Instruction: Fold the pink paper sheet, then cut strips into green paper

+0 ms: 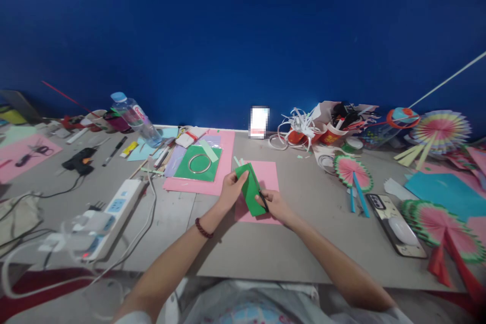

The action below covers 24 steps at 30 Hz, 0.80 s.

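Note:
A folded piece of green paper (250, 193) is held up over a pink sheet (270, 174) on the table. My left hand (232, 187) pinches its upper left side, thumb on top. My right hand (274, 203) is closed round the dark handles of scissors (263, 201) at the paper's right edge. The blades are mostly hidden along that edge, so how far apart they are does not show. Small pale green strips (237, 160) lie just beyond the paper.
At left are a power strip (117, 217) with cables, a glue gun (79, 161) and a leaning plastic bottle (137, 120). Green sheets (182, 169) with a metal ring lie nearby. At right are paper fans (353, 172), a phone (379, 217) with a mouse (402, 231), and cups (329, 135) of tools.

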### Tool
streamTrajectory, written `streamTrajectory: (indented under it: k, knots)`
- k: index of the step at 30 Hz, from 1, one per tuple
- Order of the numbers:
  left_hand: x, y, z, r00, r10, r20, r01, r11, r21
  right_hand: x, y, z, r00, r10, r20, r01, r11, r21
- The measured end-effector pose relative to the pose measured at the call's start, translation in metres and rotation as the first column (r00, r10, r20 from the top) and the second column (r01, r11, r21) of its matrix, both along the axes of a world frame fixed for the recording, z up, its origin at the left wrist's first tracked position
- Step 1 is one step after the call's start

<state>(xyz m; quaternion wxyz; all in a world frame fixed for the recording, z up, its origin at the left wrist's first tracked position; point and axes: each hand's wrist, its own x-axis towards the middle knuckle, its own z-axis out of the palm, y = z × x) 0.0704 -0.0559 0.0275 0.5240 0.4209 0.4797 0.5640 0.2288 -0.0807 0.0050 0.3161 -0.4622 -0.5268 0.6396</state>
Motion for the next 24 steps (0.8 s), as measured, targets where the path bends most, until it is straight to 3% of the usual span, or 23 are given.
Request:
streamTrajectory:
  k: [24]
  knots:
    - [-0.0004,0.001,-0.0004,1.0,0.008,0.012,-0.007,1.0,-0.006,0.0007,0.0014,0.0013,0.999,-0.022,0.041,0.022,1.0,0.008]
